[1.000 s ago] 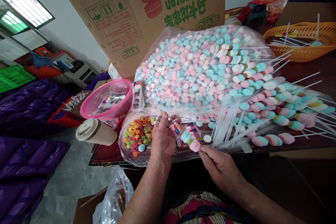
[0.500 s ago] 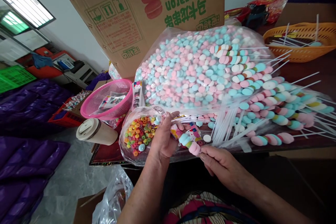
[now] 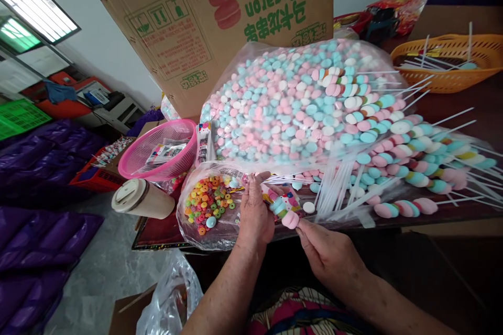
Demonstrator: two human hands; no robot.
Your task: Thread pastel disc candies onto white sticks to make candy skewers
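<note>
A: What sits farthest left of the fingers?
B: A cup on its side, well left of the left hand, with a pink basket just behind it

A: And nearer the left hand?
B: A bag of rings, many-coloured, lying just left of the knuckles; the hand rests against its plastic

A: How do the left fingers stand?
B: Curled, thumb closed toward the fingertips on the top end of a skewer; a small printed wrapper lies just beyond those fingers, whether pinched with it I cannot tell

A: Where is the skewer itself?
B: Between the two hands, slanting down to the right. It carries blue, green and pink sweets, the pink one lowest, touching the right fingertips

A: The right hand?
B: The right hand comes up from below, fingers drawn together in a pinch at the skewer's lower end, right under the pink sweet

A: What lies past the fingers?
B: A lone white sweet just right of the skewer. Behind both hands, a big bag of sweets, pink, blue and white, and a box behind that

A: And to the right?
B: Bare sticks fanned out just beyond the right fingertips, then finished skewers piled well right, and an orange basket far back right
</note>
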